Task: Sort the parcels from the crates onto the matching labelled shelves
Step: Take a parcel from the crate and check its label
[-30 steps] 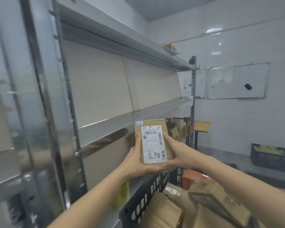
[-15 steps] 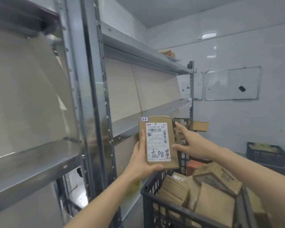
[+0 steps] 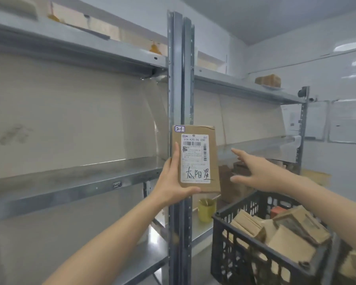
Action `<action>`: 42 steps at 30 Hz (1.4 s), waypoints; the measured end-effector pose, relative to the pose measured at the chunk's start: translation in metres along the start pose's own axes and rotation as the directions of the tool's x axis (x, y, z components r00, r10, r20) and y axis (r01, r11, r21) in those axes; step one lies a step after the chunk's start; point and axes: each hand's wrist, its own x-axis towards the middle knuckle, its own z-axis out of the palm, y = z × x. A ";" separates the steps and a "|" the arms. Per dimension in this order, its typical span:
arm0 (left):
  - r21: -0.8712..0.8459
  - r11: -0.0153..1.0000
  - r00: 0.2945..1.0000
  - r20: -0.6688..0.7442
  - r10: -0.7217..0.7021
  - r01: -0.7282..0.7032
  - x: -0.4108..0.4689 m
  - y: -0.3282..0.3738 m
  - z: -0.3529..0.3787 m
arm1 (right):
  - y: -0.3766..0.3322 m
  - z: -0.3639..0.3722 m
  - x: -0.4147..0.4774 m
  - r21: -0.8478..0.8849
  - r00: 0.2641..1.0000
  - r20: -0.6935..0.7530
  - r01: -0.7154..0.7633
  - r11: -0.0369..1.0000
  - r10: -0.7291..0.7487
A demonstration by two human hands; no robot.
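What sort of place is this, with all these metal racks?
Probably a small parcel sorting or stock room. Metal shelving carries a little tag on a shelf edge, a black crate is packed with cardboard parcels, and the left hand holds a brown parcel with a shipping label.

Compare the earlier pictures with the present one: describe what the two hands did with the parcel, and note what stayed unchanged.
The right hand let go of the parcel and moved away to the right; it now reaches, fingers spread, toward the shelf. The view swung left along the rack. Unchanged: the left hand holds the parcel upright, label facing the camera, and the crate stays full of parcels.
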 end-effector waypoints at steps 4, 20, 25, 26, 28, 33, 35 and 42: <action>0.038 0.998 0.995 -0.086 -0.048 0.051 -0.063 0.011 -0.053 | -0.066 -0.006 -0.026 -0.005 0.994 -0.003 0.107 0.994 -0.107; 0.353 0.911 0.951 -0.287 -0.110 0.212 -0.357 0.010 -0.346 | -0.407 0.043 -0.149 0.104 0.908 0.100 0.397 0.912 -0.407; 0.398 0.885 0.946 -0.297 -0.127 0.243 -0.441 0.026 -0.425 | -0.499 0.048 -0.197 0.203 0.868 0.073 0.469 0.859 -0.491; 0.393 0.883 0.940 -0.313 -0.135 0.257 -0.457 0.029 -0.437 | -0.515 0.047 -0.206 0.222 0.860 0.074 0.480 0.849 -0.506; 0.395 0.874 0.926 -0.350 -0.144 0.285 -0.488 0.037 -0.457 | -0.545 0.042 -0.222 0.241 0.846 0.068 0.500 0.832 -0.529; 0.361 0.854 0.867 -0.465 -0.182 0.374 -0.572 0.056 -0.497 | -0.615 0.033 -0.258 0.279 0.784 0.037 0.587 0.760 -0.619; 0.353 0.839 0.834 -0.516 -0.195 0.415 -0.606 0.061 -0.512 | -0.640 0.035 -0.272 0.272 0.746 0.068 0.625 0.732 -0.663; 0.343 0.788 0.762 -0.604 -0.233 0.512 -0.711 0.064 -0.575 | -0.734 0.038 -0.319 0.293 0.675 0.086 0.686 0.666 -0.733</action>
